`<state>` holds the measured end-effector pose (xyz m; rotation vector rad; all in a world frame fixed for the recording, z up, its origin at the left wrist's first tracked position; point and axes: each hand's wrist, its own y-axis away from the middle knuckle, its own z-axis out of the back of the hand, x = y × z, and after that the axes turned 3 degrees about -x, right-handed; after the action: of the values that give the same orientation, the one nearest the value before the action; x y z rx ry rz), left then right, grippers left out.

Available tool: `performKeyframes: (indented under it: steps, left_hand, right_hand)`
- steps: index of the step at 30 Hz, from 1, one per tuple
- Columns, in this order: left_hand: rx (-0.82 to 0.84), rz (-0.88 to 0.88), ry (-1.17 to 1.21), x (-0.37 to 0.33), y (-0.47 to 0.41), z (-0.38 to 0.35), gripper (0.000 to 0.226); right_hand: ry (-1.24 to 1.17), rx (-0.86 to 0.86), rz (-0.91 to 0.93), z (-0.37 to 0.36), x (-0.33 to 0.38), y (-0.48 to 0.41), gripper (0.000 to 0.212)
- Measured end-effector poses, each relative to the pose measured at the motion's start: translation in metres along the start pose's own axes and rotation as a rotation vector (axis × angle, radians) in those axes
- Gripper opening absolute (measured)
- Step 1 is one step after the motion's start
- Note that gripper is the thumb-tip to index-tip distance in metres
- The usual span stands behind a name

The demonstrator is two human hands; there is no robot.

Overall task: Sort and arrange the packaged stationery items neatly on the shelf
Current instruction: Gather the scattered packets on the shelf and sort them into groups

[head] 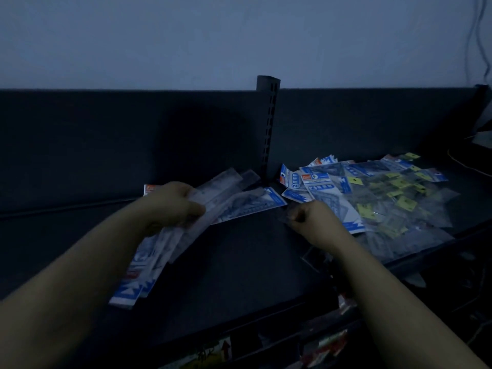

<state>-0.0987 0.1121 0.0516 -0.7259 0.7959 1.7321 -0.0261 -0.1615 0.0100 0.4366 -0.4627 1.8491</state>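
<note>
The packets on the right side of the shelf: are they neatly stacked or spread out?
Spread out. The packets lie in a loose heap, overlapping at many angles on the shelf, right of the upright post.

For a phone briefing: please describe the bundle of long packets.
On the dark shelf, find the slotted upright post. Left of it, the left hand grips the bundle of long packets. Only these are lifted; the other packets lie flat.

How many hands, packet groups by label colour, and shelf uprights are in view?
Hands: 2, left hand, right hand
Blue-label packet groups: 2, held bundle, blue heap
Yellow-label packet groups: 1, yellow heap
Slotted upright: 1
Total: 6
Single packets overlap too much to count.
</note>
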Motion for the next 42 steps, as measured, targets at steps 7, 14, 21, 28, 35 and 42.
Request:
performKeyframes:
  steps: [7,14,21,28,35,42]
  left_hand:
    - [-0.005,-0.022,-0.396,-0.022,-0.041,-0.053,0.033]
    - [0.031,-0.028,-0.553,-0.038,-0.054,-0.075,0.052]
    - [0.129,0.008,-0.405,-0.045,-0.056,-0.078,0.045]
    - [0.201,-0.016,-0.129,-0.063,-0.052,-0.107,0.053]
    - [0.200,0.062,0.018,-0.061,-0.048,-0.128,0.087]
    - [0.217,0.152,0.152,-0.062,-0.039,-0.132,0.081]
  right_hand:
    - [-0.268,0.078,-0.001,0.012,-0.009,0.018,0.011]
    - [0.124,-0.008,-0.094,-0.004,-0.023,0.003,0.016]
    - [-0.091,0.051,-0.059,0.014,-0.017,0.008,0.030]
    - [0.061,0.035,-0.092,0.016,-0.034,0.016,0.045]
    - [-0.229,0.039,-0.137,0.020,-0.023,0.029,0.034]
    - [-0.307,-0.144,-0.356,0.012,-0.028,0.020,0.025]
